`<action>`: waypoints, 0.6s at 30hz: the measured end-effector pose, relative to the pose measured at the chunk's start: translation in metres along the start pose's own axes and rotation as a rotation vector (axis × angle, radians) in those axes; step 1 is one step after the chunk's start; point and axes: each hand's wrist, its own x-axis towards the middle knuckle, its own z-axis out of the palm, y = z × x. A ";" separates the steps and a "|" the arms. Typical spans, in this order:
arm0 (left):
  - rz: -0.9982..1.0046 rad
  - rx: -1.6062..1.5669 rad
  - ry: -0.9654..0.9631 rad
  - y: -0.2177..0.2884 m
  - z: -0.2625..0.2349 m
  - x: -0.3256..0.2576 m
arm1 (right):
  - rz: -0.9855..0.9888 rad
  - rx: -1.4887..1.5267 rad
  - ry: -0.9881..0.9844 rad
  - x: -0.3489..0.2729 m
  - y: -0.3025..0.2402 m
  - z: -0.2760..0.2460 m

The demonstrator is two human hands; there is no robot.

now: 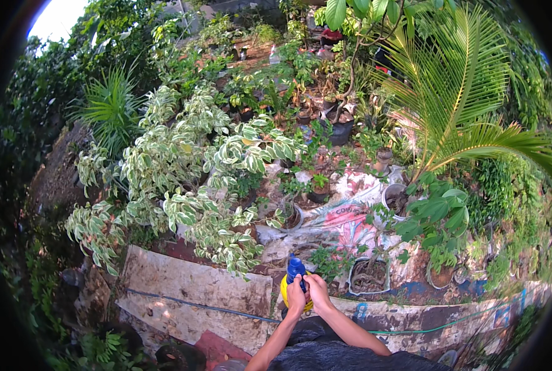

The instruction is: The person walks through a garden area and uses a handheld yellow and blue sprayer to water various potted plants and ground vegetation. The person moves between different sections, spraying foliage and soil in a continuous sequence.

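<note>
Blue-topped yellow container (284,289) in two hands.
My grip pinches its blue top (296,267) with left hand (296,295) and right hand (317,292), left of the square, white-rimmed pot (369,292).

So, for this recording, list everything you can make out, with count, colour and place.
variegated shrub: one mass, green and cream, left of centre
spiky plant: one, green, upper left
palm fronds: several, yellow-green, upper right
pots: several, including a dark tub behind and a pale-rimmed square pot in front
printed sheeting: count unclear, white and pink, central ground
pale board: one, stained, lower left
dark line: one, across the board
green line: one, lower right
blue piece: one, at the hands
yellow object: one, partly hidden behind the hands
left hand: one, bare, gripping the blue piece
right hand: one, bare, beside it
</note>
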 end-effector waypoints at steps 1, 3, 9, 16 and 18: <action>-0.001 -0.001 0.009 0.000 0.001 0.001 | 0.002 0.003 0.003 0.000 0.000 -0.001; -0.008 -0.004 0.016 0.000 0.002 0.001 | 0.002 0.005 0.006 0.001 0.001 -0.001; -0.069 -0.014 0.002 0.002 0.006 -0.003 | -0.012 -0.018 0.016 0.000 0.001 -0.004; -0.106 -0.019 -0.003 0.000 0.011 -0.003 | 0.018 -0.036 0.046 -0.002 -0.002 -0.008; -0.122 -0.010 -0.012 -0.002 0.010 -0.002 | 0.022 -0.035 0.049 -0.003 -0.001 -0.009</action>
